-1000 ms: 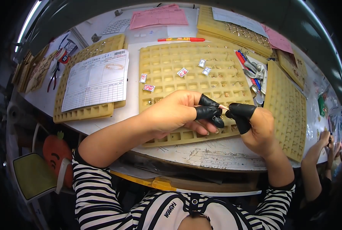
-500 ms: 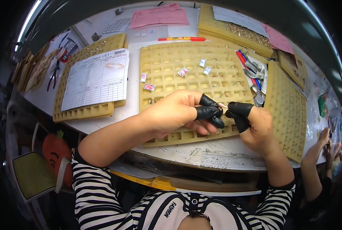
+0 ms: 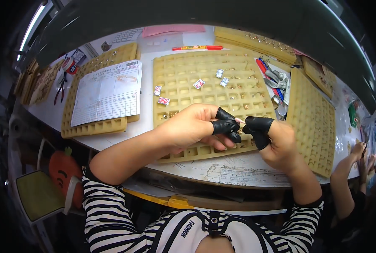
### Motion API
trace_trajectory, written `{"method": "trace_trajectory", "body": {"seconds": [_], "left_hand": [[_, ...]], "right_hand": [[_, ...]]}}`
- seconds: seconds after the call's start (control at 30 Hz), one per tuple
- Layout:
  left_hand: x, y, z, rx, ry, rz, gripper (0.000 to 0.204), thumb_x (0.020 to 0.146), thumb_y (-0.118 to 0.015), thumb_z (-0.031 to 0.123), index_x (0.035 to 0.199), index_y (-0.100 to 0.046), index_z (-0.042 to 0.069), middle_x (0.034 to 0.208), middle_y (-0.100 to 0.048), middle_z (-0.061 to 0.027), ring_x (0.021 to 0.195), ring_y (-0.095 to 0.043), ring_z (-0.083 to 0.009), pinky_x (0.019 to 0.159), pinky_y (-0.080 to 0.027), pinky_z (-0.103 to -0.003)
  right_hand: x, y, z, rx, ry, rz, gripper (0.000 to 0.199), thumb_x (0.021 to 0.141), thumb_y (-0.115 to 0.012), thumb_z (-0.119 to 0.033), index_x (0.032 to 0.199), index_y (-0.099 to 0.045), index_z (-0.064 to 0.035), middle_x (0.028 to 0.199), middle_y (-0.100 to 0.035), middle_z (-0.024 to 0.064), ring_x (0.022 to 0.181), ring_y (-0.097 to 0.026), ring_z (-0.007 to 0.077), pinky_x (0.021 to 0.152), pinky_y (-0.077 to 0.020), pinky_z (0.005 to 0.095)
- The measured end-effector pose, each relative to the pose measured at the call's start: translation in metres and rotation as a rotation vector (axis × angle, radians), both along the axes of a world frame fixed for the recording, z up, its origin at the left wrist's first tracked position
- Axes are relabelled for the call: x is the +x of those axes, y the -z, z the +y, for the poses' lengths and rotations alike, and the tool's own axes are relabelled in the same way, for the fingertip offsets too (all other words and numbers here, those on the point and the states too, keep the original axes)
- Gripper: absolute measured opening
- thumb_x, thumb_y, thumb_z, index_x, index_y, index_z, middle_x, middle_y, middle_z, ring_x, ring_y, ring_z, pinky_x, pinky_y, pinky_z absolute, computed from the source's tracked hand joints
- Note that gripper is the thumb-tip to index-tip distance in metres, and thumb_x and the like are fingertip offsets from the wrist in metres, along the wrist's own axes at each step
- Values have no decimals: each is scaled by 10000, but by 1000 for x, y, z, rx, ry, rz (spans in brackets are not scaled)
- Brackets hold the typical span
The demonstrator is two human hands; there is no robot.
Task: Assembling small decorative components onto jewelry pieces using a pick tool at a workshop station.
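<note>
My left hand (image 3: 192, 126) and my right hand (image 3: 280, 141) meet over the near right part of a yellow compartment tray (image 3: 175, 71). Black finger cots cover the thumb and some fingertips of each. Both are closed in a pinch, their tips almost touching. Between them shows a tiny pale pinkish sliver (image 3: 240, 120), too small to name. Small gold-coloured jewellery pieces (image 3: 246, 96) lie in the tray's right-hand compartments. Small paper tags, among them a red-and-white one (image 3: 199, 84), rest on top of the tray.
At left, a printed order sheet (image 3: 107, 95) lies on stacked trays, with pliers (image 3: 61, 88) beyond. A red marker (image 3: 197, 48) lies behind the middle tray. Tools and pens (image 3: 276, 82) sit to its right, beside another tray (image 3: 312, 122). A co-worker's arm (image 3: 344, 168) is at far right.
The view has tilted a little, so the far trays and pink papers show less. Both hands keep their pinch and shift slightly left in the picture; the pale sliver stays between the fingertips.
</note>
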State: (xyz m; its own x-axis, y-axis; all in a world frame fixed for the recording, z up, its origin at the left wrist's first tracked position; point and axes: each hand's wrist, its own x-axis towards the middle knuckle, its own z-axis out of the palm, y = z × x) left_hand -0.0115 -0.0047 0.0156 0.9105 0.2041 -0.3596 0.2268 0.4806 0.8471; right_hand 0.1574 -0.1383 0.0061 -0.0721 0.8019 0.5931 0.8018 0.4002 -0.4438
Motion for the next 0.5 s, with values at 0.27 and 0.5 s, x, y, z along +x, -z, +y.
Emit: {"method": "trace_trajectory", "body": {"seconds": [0.27, 0.5], "left_hand": [[-1, 7, 1, 24, 16, -57, 187, 888, -514, 136, 994, -540, -17, 901, -627, -137, 793, -644, -200, 680, -540, -270], [-4, 0, -3, 15, 25, -48, 130, 880, -475, 76, 957, -529, -14, 851, -616, -105, 706, -638, -150, 606, -515, -226]], "right_hand": [[1, 0, 1, -57, 28, 150, 466, 629, -492, 135, 1061, -572, -19, 783, -617, 140, 611, -600, 259, 558, -474, 301], [-5, -11, -1, -755, -71, 883, 318, 789, -460, 60, 1076, -572, -21, 715, -579, 22, 576, -532, 69, 466, -397, 192]]}}
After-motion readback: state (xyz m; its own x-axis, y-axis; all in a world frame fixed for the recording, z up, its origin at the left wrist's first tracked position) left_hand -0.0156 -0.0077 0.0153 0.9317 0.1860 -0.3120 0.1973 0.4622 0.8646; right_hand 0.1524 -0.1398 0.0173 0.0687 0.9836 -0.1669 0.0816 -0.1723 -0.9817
